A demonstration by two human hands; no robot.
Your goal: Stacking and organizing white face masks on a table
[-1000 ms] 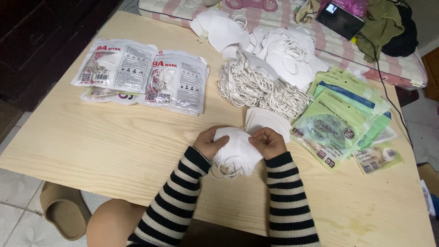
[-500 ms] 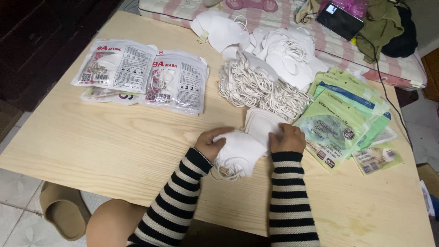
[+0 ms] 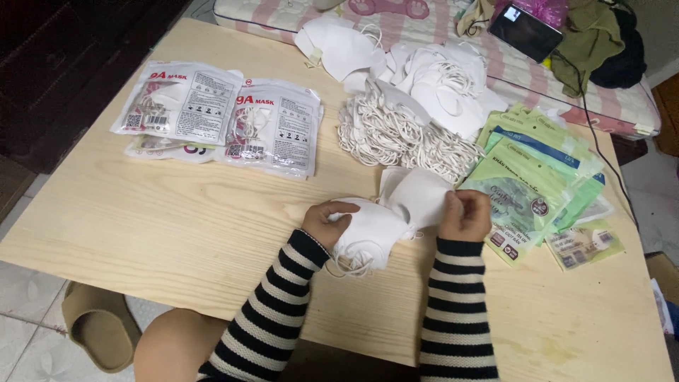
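White folded masks (image 3: 375,228) are lying in a small stack on the pale wood counter (image 3: 177,233), between both hands. Left hand (image 3: 327,223) is pinching the stack's left edge; right hand (image 3: 465,214) is closing on the top mask's right corner. Long axis is running hand to hand.

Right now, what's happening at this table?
A person in striped sleeves works a stack of white face masks at the near edge of a light wooden table. The left hand grips the stack; the right hand pinches the top mask. Behind lie a heap of loose white masks with ear loops, sealed mask packets on the left and green empty pouches on the right.
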